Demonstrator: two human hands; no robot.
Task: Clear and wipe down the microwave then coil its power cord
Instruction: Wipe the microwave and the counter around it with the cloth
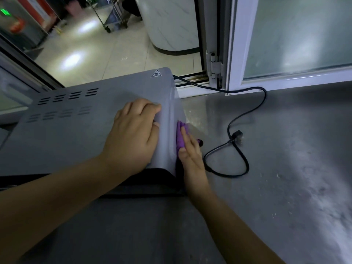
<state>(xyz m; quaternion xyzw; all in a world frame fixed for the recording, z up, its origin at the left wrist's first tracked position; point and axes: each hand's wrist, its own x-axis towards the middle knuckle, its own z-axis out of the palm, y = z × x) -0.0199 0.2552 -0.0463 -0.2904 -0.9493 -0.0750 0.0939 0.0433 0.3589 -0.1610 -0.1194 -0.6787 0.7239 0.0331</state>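
Now the wiping is going on: the left hand (133, 134) lies flat on the microwave (80, 130), the right hand (190, 155) presses a cloth (180, 138) flat on its side, and the cord (245, 115) lies loose at three o'clock, not coiled yet.

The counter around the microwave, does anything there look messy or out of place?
The black power cord sprawls loose across the grey counter, its plug lying unplugged, not yet coiled. Pale specks or smears dot the counter near the microwave. Nothing looks damaged.

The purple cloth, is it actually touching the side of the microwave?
Touching. The head view shows the right hand pressing the purple cloth flat against the microwave side, no gap visible.
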